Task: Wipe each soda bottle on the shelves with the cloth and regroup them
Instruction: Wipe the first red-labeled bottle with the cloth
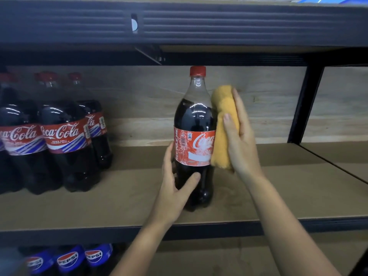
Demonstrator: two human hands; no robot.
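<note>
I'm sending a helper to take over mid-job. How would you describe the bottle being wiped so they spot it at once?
On the middle shelf, look right of the group of Coca-Cola bottles. The Coca-Cola bottle stands alone, left hand gripping its base, right hand pressing a yellow cloth to its side.

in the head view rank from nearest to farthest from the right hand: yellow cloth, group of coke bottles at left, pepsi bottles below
1. Yellow cloth: held in the right hand.
2. Group of red-labelled Coca-Cola bottles: left, same shelf.
3. Blue-labelled Pepsi bottles: lower shelf, bottom left.
</note>
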